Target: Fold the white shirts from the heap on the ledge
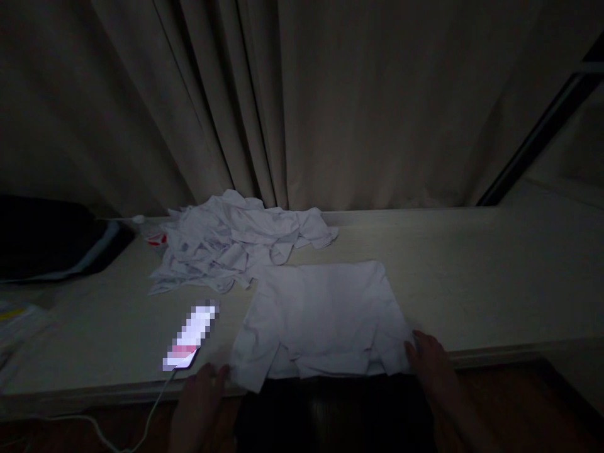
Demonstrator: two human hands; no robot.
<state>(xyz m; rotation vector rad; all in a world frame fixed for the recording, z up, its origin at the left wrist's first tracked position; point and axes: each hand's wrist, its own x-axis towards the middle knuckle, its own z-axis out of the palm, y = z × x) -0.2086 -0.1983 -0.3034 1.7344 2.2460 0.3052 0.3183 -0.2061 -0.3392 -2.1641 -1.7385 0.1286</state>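
Flat-spread white cloth garment [321,318] lay on the pale table [495,283], left hand [201,402] pinching its near-left corner, right hand [431,365] gripping its near-right corner, hands well apart; crumpled white cloth heap [231,242] behind it, lit phone [191,336] just left.

L hand [201,402] & R hand [431,368] at folded white garment [321,314] corners; lit phone [191,336] beside.

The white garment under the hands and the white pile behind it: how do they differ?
The flat garment lies spread and smoothed at the near edge of the table; the crumpled pile is bunched by the curtain. The left hand and right hand touch the flat garment's near corners; nothing touches the pile. Both look like white cloth.
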